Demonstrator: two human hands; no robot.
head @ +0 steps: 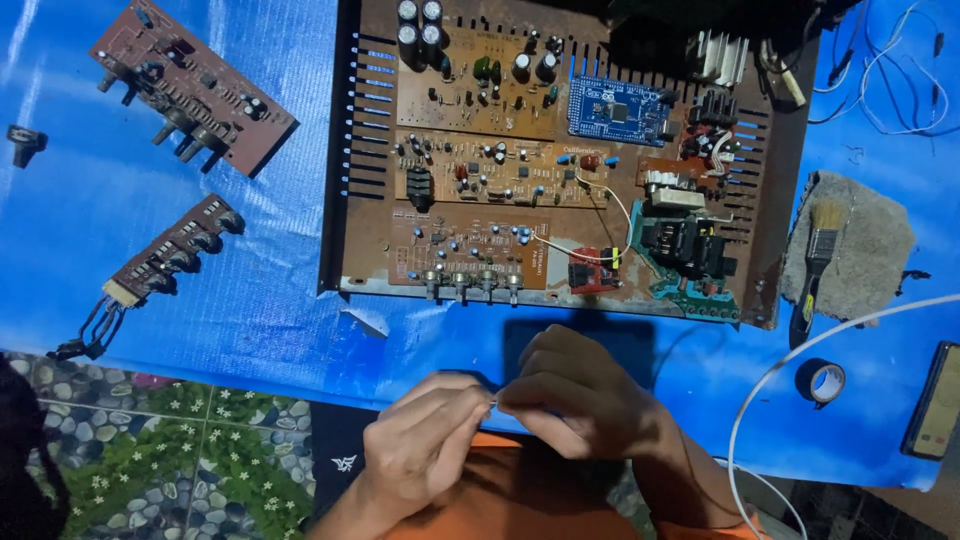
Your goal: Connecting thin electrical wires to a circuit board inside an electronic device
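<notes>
Both hands, left hand [425, 440] and right hand [580, 395], pinch one tiny part [493, 402] between fingertips below the chassis [560, 150]; fitting it seems next, needing fine alignment.

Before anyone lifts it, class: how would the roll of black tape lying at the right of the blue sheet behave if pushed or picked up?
The roll of black tape lies flat on the blue sheet, so a push would probably slide it, not roll it. Stood on edge, its round shape would likely roll. It looks small and hollow, so probably light and not fragile.
</notes>
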